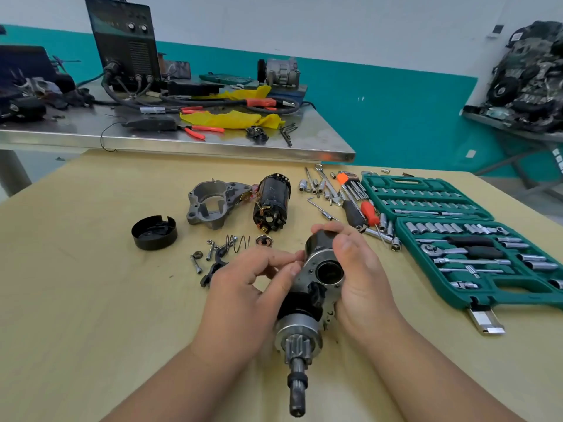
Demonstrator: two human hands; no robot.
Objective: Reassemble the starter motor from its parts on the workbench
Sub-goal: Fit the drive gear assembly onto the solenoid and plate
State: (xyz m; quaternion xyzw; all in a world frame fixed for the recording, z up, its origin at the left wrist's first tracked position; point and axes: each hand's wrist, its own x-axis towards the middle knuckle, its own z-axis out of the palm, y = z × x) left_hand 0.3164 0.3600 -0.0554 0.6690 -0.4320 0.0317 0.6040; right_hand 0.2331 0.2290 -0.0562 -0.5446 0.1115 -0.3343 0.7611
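The motor (316, 287) is held over the tabletop (91, 300), pinion shaft towards the camera. Its black cylinder is gripped by the curled fingers of the right hand (362, 284), and its plate edge is pinched by the fingers of the left hand (243, 287). A housing (213, 204), armature (272, 202), cap (154, 233) and spring (237, 241) are laid behind, well apart from the motor.

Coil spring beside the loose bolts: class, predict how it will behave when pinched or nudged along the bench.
The coil spring is thin wire with widely spaced turns, so probably light and easily squashed by a pinch. Lying on its side, it may roll if nudged. Its open coils could snag the bolts beside it.
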